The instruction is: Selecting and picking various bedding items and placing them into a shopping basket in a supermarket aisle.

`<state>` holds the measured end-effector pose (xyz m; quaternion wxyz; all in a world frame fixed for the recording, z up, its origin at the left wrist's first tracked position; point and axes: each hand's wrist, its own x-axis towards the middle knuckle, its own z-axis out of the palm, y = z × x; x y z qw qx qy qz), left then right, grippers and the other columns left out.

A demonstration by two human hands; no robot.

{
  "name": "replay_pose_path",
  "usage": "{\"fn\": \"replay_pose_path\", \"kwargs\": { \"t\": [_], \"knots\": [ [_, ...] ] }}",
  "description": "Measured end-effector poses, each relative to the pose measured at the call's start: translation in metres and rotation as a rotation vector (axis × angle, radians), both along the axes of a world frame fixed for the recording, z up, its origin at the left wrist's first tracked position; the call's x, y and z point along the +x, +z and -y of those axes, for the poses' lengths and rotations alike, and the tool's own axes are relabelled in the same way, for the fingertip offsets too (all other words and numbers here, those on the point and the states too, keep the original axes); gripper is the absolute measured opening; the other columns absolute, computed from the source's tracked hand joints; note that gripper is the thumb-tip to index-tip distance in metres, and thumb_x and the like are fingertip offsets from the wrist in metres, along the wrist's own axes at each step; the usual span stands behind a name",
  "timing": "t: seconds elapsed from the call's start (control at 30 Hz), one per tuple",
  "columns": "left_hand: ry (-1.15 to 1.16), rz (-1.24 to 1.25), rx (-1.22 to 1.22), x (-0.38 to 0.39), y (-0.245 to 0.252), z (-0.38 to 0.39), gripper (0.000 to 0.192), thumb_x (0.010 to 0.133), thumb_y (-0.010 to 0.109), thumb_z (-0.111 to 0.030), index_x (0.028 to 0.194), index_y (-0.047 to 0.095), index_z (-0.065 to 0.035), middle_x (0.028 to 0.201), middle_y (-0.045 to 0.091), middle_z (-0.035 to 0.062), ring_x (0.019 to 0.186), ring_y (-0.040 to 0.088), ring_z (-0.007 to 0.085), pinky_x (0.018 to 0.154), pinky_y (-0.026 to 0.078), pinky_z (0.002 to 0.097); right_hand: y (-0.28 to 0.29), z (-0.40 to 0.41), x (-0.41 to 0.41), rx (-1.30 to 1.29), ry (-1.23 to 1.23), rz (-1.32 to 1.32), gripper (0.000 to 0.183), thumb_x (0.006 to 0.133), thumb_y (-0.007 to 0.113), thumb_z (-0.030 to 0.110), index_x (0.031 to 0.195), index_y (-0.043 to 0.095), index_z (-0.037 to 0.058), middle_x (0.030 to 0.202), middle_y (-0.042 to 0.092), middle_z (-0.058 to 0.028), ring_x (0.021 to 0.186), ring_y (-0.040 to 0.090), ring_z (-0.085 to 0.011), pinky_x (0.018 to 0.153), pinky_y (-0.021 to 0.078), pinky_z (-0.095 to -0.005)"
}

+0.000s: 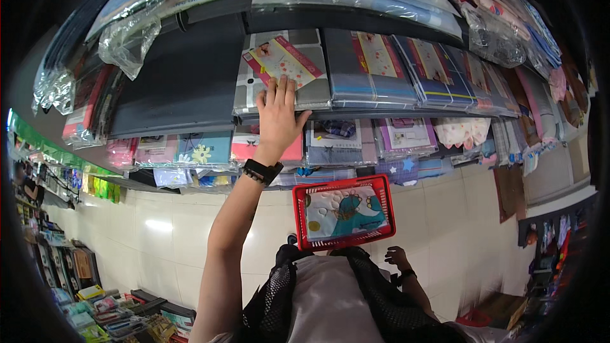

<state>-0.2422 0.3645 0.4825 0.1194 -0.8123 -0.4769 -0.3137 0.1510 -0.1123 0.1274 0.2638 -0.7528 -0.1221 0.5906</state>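
My left hand [280, 109], wearing a dark wristband, lies palm down on a grey patterned fabric set in a clear plastic package [281, 64]. Its fingers are extended over the lower part of the printed label, and the thumb points out to the right. To the right of that package are similar navy and blue checked packages [371, 64], also with printed labels. My right hand [396, 256] hangs low at my right side, fingers loosely bent, with nothing seen in it. In front of my body a red plastic shopping basket [298, 219] holds a packaged printed textile [345, 212].
A dark shelf board [176, 90] extends left of the grey package. Clear-wrapped textiles [352, 0] are stacked above, and folded packages [200, 147] fill the tier below. Small boxed goods [105, 309] stand behind at lower left. A brown carton [500, 309] rests at lower right.
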Motion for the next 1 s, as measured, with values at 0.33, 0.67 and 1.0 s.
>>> {"fn": "replay_pose_path", "kwargs": {
  "t": [0.33,0.67,1.0],
  "knots": [
    [0.187,-0.067,0.072,0.046,-0.006,0.058,0.059,0.079,0.061,-0.002,0.137,0.051,-0.0068,0.137,0.055,0.014,0.127,0.049,0.0344,0.103,0.034,0.0482,-0.014,-0.029,0.109,0.107,0.116,-0.071,0.033,0.087,0.067,0.01,0.117,0.058,0.0016,0.085,0.07,-0.0144,0.068,0.071,-0.0249,0.051,0.0522,-0.0292],
    [0.232,-0.036,0.027,0.059,0.012,0.213,0.043,0.083,0.058,0.003,0.124,0.063,-0.0087,0.133,0.059,0.0137,0.128,0.051,0.0351,0.104,0.036,0.0472,0.057,-0.094,0.167,0.506,0.35,-0.242,0.028,0.095,0.061,0.016,0.119,0.059,0.003,0.098,0.069,-0.0104,0.079,0.07,-0.017,0.065,0.0526,-0.0257],
    [-0.132,0.046,-0.457,0.033,0.113,0.338,0.056,0.062,0.057,0.008,0.114,0.067,-0.0096,0.121,0.066,0.0075,0.113,0.061,0.0277,0.092,0.044,0.0404,0.202,-0.217,0.031,0.347,0.585,-0.926,0.051,0.099,0.06,0.03,0.14,0.048,0.0034,0.126,0.063,-0.0137,0.111,0.063,-0.0214,0.097,0.049,-0.0355]
  ]
}}
